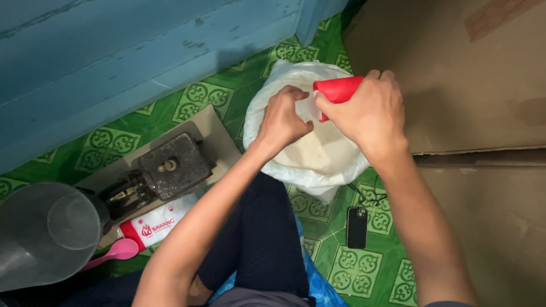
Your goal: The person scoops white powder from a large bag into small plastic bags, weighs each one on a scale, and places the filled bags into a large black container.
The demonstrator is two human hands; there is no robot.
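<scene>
A large white plastic sack point(267, 108) stands open on the green patterned floor, holding pale white grain or powder point(318, 150). My right hand point(369, 111) grips a red plastic cup point(338, 90) held sideways over the sack's mouth. My left hand point(282, 119) is above the sack too, fingers pinched on a small clear plastic bag point(310, 109) right at the cup's rim. Both hands touch at the middle of the sack.
A black phone point(357, 227) with a cable lies on the floor tiles. Cardboard boxes point(472, 74) stand at right, a blue wooden wall point(114, 62) at left. A dark metal machine point(165, 170), a grey plastic jug point(45, 233), a pink spoon point(116, 252) and a red-and-white packet point(153, 224) sit lower left.
</scene>
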